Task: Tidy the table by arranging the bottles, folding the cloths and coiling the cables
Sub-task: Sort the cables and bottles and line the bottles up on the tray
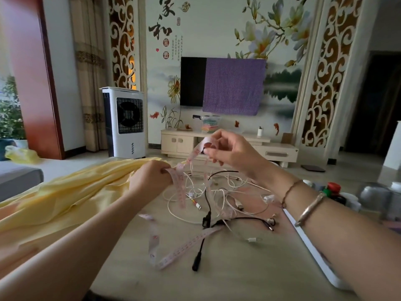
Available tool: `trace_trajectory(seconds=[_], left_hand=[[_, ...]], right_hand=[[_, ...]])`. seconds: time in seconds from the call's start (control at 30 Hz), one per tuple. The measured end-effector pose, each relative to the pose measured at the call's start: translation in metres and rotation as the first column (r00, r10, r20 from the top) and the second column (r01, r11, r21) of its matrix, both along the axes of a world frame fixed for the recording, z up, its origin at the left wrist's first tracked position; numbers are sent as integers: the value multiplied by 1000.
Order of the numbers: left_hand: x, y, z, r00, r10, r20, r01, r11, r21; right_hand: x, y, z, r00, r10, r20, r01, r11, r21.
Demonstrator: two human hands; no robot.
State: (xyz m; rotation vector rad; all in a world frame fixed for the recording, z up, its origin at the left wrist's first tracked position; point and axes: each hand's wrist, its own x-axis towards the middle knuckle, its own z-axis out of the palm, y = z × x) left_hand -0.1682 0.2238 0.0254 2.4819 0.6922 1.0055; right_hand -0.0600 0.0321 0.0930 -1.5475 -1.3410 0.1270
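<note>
A pink measuring tape (180,187) runs between both hands above the table (238,274). My right hand (230,151) is raised and pinches a small rolled-up part of the tape. Lower and to the left, my left hand (149,177) pinches the tape's hanging length. The loose end (173,253) trails down onto the table. Under the hands lies a tangle of white cables (219,198) and black cables (208,216). A yellow cloth (65,196) is spread unfolded over the table's left side. Several bottles (334,190) stand at the right edge, behind my right forearm.
A white flat object (314,253) lies along the table's right edge under my right forearm. A grey sofa edge (19,177) sits at the far left. Beyond the table stand an air cooler (125,122) and a TV cabinet (230,146).
</note>
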Motion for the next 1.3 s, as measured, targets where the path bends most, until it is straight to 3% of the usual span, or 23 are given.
trace_trajectory(seconds=[0.07, 0.13, 0.2, 0.27, 0.37, 0.47, 0.53, 0.7, 0.77, 0.8, 0.87, 0.93, 1.03, 1.1, 1.13, 1.17, 1.2, 1.27, 1.3], left_hand=[[-1, 1, -3, 999, 46, 2, -46, 999, 16], [-5, 6, -10, 985, 170, -21, -163, 967, 195], [-12, 14, -16, 959, 281, -41, -246, 893, 378], [-18, 22, -21, 926, 368, -86, -287, 832, 475], [-25, 32, -29, 876, 451, -168, -297, 782, 548], [-26, 32, -43, 834, 485, -261, -279, 781, 558], [-23, 28, -52, 840, 432, -328, -259, 851, 457], [-2, 10, -57, 839, 83, -538, -44, 995, 85], [4, 5, -45, 886, -184, -426, 122, 978, -168], [6, 2, -38, 898, -332, -289, 234, 916, -325], [5, -5, -28, 831, -557, 0, 458, 684, -568], [4, -13, -24, 743, -661, 102, 554, 523, -648], [9, -16, -26, 709, -652, 268, 565, 298, -770], [10, -13, -22, 744, -558, 368, 560, 220, -799], [9, -8, -19, 769, -516, 378, 562, 263, -784], [8, -3, -16, 804, -488, 339, 546, 381, -746], [7, 3, -14, 854, -462, 242, 493, 564, -663], [4, 18, -17, 954, -298, -13, 279, 908, -313], [3, 24, -20, 980, -186, -75, 175, 975, -135]], right_hand=[[4, 4, -4, 946, -154, 286, 189, 977, -100], [15, -1, -13, 714, -284, 640, 469, 872, -136], [29, -10, -21, 499, -368, 784, 635, 772, -42], [43, -16, -27, 488, -503, 713, 677, 734, 54], [53, -13, -25, 717, -633, 292, 674, 736, -60], [49, -8, -29, 848, -519, -108, 483, 840, -247], [38, -4, -34, 896, -419, -145, 365, 882, -298], [6, 14, -36, 972, -233, 22, 217, 863, -457], [-1, 21, -37, 987, -154, -37, 116, 864, -490], [-4, 24, -38, 990, -131, -59, 86, 871, -485], [-8, 29, -38, 991, -101, -93, 50, 896, -441], [-9, 33, -37, 988, -121, -97, 75, 919, -386], [-2, 33, -37, 981, -190, -43, 163, 922, -350], [6, 26, -40, 979, -201, 18, 191, 897, -397], [10, 21, -43, 978, -202, 44, 201, 881, -429], [15, 16, -46, 977, -205, 59, 209, 867, -453], [19, 10, -49, 976, -207, 63, 212, 858, -468], [25, 0, -53, 976, -211, 50, 209, 856, -473], [27, -5, -55, 977, -210, 39, 204, 860, -467]])
